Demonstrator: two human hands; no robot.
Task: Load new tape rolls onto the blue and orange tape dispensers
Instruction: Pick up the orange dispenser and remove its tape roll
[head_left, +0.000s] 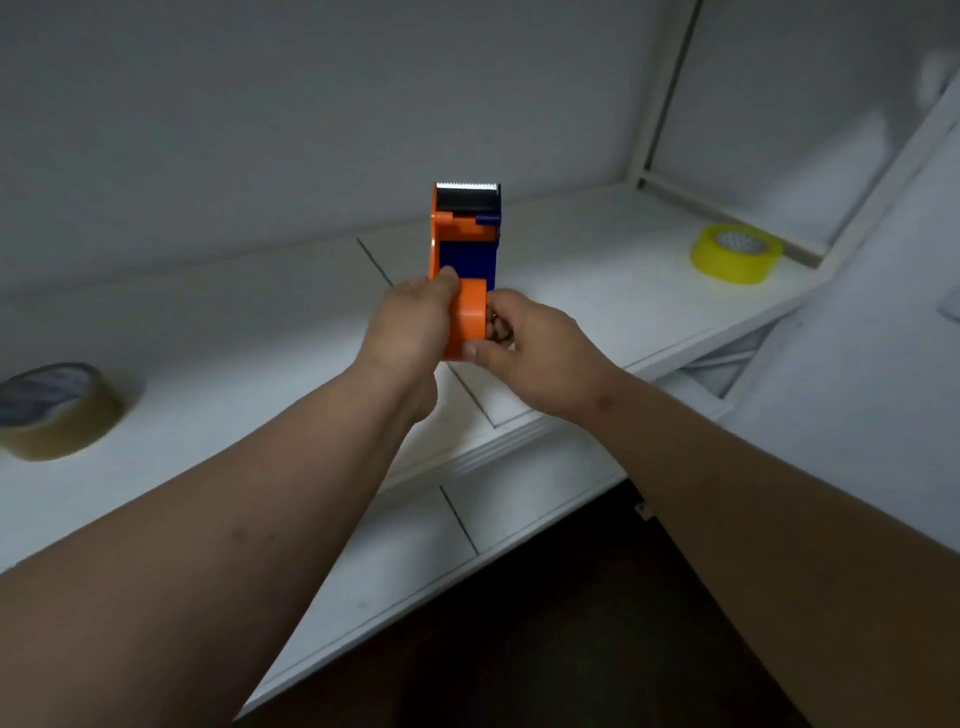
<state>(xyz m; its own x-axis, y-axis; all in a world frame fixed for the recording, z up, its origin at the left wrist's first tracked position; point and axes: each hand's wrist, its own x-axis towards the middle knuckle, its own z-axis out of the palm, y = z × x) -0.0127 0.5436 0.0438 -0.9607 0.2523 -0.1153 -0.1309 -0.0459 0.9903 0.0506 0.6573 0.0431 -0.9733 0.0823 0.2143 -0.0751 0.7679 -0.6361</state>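
I hold a blue and orange tape dispenser (465, 249) upright above the white ledge (291, 332), its toothed cutter on top. My left hand (410, 322) grips its orange lower part from the left, thumb on the blue body. My right hand (530, 343) pinches the same orange part from the right, thumb on its lower edge. A clear brownish tape roll (57, 410) lies flat on the ledge at the far left. A yellow tape roll (736, 253) lies flat on the ledge at the far right.
A white wall (260, 104) rises right behind the ledge. A white frame post (665, 88) stands at the back right. Below the ledge's front moulding lies a dark floor (571, 649).
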